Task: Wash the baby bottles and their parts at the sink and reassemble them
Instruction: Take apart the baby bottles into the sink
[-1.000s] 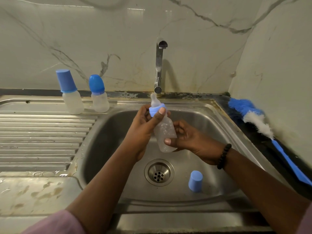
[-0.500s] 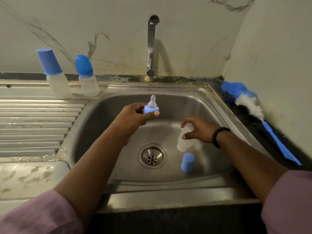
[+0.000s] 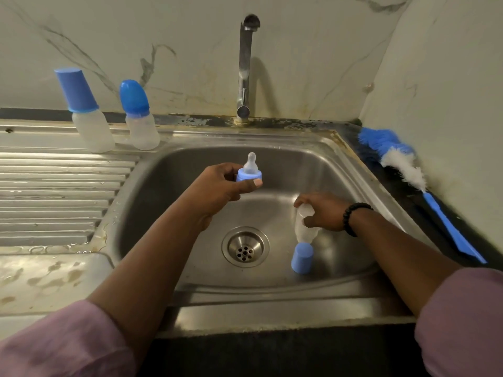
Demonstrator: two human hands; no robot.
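Observation:
My left hand (image 3: 217, 187) pinches a blue collar with a clear teat (image 3: 249, 172), held upright over the steel sink basin (image 3: 168, 191). Low in the basin's right part, my right hand (image 3: 322, 210) grips a clear bottle body (image 3: 304, 227), its mouth toward the hand and its base down by a blue cap (image 3: 302, 257). That cap stands upside down on the basin floor, right of the drain (image 3: 245, 250). Two capped bottles stand on the rear ledge: one with a tall flat blue cap (image 3: 84, 110), one with a rounded blue cap (image 3: 138, 115).
The tap (image 3: 246, 66) rises behind the basin with no water running. A ribbed draining board (image 3: 54, 191) lies to the left. A blue and white bottle brush (image 3: 402, 164) rests on the dark counter along the right wall.
The collar with teat has come off the bottle body. My right hand carried the body down and right into the basin beside the blue cap; my left hand keeps the collar above.

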